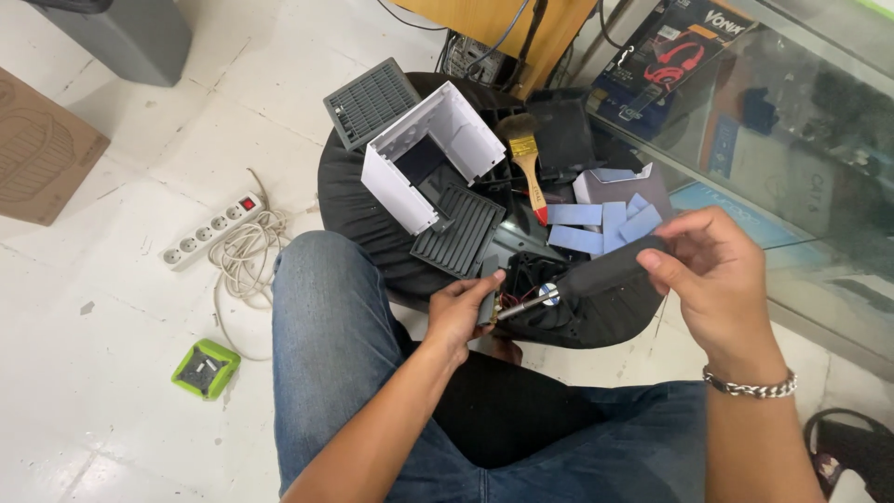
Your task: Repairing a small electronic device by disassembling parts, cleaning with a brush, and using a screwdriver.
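At centre frame a black cooling fan (549,303) is pinched by the left hand (461,312); a black-handled screwdriver (596,272) is gripped, angled down-left onto it, by the right hand (717,275); one paintbrush (524,154), one white housing (428,168), two grilles lie above.

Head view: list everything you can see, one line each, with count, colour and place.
screwdriver: one, black handle, over the stool, tip at the fan
fan: one, black, stool's near edge
stool: one, black, centre
housing: one, white, on stool
grilles: two, grey and black, on stool
brush: one, wooden handle, on stool
pads: several, pale blue, stool's right side
power strip: one, white, floor left
green case: one, floor lower left
cardboard: one, brown, far left
left hand: steadies fan
right hand: grips screwdriver
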